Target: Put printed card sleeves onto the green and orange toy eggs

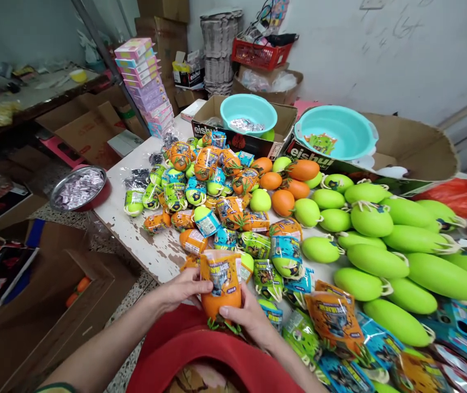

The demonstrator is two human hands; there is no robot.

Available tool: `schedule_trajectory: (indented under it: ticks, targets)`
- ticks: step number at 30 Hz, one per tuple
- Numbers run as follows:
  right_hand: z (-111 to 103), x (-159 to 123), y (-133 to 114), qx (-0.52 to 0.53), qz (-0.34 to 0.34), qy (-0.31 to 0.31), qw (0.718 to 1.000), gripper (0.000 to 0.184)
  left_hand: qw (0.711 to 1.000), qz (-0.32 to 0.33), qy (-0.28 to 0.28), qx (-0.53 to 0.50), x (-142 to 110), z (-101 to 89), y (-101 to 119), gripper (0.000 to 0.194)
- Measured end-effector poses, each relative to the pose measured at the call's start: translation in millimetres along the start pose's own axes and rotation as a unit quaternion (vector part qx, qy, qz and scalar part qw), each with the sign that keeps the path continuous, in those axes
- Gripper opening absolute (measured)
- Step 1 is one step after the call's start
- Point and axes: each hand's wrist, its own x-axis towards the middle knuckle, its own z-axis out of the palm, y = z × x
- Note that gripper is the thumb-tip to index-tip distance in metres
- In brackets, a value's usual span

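Observation:
Close to my body, an orange carrot-shaped toy (227, 298) with green leafy strands at its lower end is held between both hands. A printed orange plastic sleeve (220, 273) surrounds its upper part, and the sleeve's top edge stands above the toy. My left hand (184, 286) pinches the sleeve's left side, thumb in front. On the right, my right hand (249, 316) grips the toy's lower part with the thumb across its front. Just beyond lie wrapped orange toys (194, 240) and a blue-sleeved green toy (286, 255).
Bare green toys (376, 261) with pale cords cover the table's right side. Behind them, turquoise basins (335, 131) rest on open cardboard boxes. A metal bowl of small packets (81, 188) stands at the left table edge. Open cartons (53, 305) are on the floor.

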Motion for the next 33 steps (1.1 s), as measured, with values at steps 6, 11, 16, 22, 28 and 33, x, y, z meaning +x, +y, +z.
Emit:
schedule_trajectory:
  ticks: [6, 11, 16, 22, 28, 33]
  targets:
    - [-7, -2, 7, -0.002, -0.006, 0.0, 1.0, 0.085, 0.999, 0.014, -0.032, 0.014, 3, 7.7, 0, 0.056]
    - [-14, -1, -5, -0.022, 0.027, -0.02, 0.999, 0.056, 0.996, 0.078, -0.033, 0.02, 2, 14.8, 3, 0.063]
    - [-19, -10, 2, -0.04, 0.038, -0.02, 0.998, 0.053, 0.998, 0.03, -0.028, -0.037, -5, 19.0, -23, 0.067]
    - [-27, -17, 13, -0.084, 0.045, -0.016, 0.995, 0.058, 0.996, 0.027, -0.071, -0.04, -7, 24.5, -32, 0.061]
    - [-33, -11, -9, -0.055, 0.043, 0.065, 0.995, 0.051, 0.988, 0.014, 0.053, 0.148, 10, -19.4, -56, 0.055]
    - [-67, 29, -43, -0.044, 0.016, 0.252, 0.967, 0.045, 0.841, 0.039, 0.362, 0.399, 51, -90.6, -96, 0.028]
